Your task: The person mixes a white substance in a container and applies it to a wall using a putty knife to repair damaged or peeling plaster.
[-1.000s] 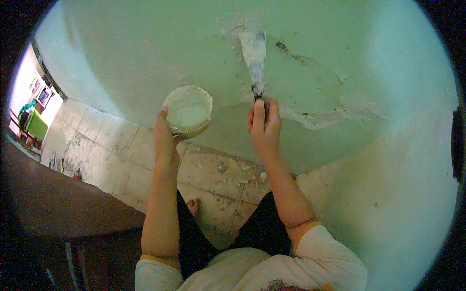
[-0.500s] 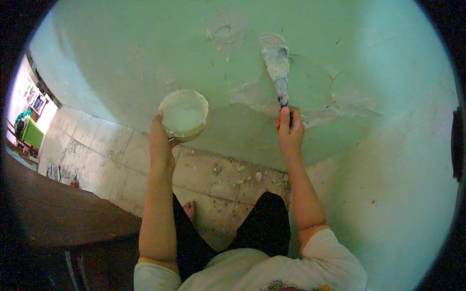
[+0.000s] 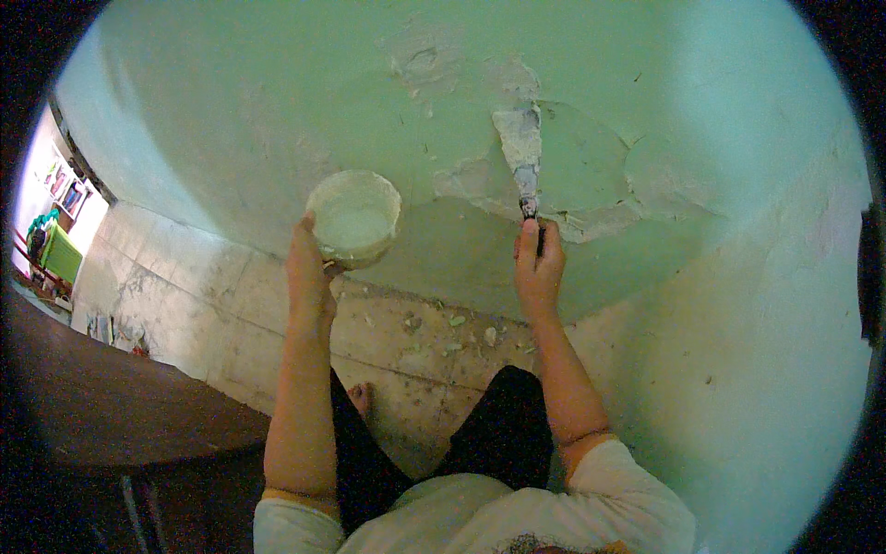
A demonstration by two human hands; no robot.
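A round tub of pale putty [image 3: 355, 208] is held in my left hand [image 3: 308, 268], thumb along its near rim. My right hand [image 3: 540, 263] is closed round the dark handle of a putty knife [image 3: 520, 143], its blade coated in pale filler. The blade points up over the green wall [image 3: 277, 83], among cracks and rough, pale filled patches [image 3: 425, 60]. Whether the blade touches the wall is hard to tell.
A dark curved tabletop [image 3: 120, 379] is at my lower left. The tiled floor [image 3: 203, 286] below has debris [image 3: 457, 323] along the wall. At the far left, a doorway shows shelves [image 3: 69, 185] and a green crate [image 3: 63, 249]. Pale wall [image 3: 775, 305] bends round on my right.
My right hand and knife have moved right and down from a second ago, and slightly left since half a second ago. A pale patch now shows where the blade was. The tub barely moved.
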